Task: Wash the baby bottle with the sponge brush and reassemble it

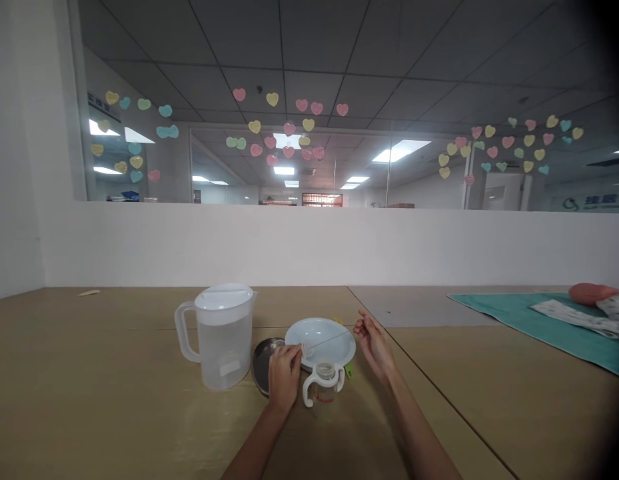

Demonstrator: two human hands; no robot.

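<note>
My left hand [284,377] is closed in a pinch on a small whitish, see-through piece [306,350] over the bowl's near edge. From that piece a thin dark rod [332,339] runs up to the fingertips of my right hand [374,340], which look pinched at its far end. Below them stands a clear baby bottle [325,390], its mouth uncovered and a white two-handled ring around its neck. The white bowl [292,331] lies just behind the bottle. A dark metal pan or dish [262,367] is partly hidden behind my left hand.
A lidded clear pitcher [225,353] stands left of the dish. Something green [348,371] pokes out beside the bowl. At the right lie a teal cloth [509,317], a patterned white cloth [574,319] and an orange-red object [592,294]. A low wall [309,247] closes the table's back.
</note>
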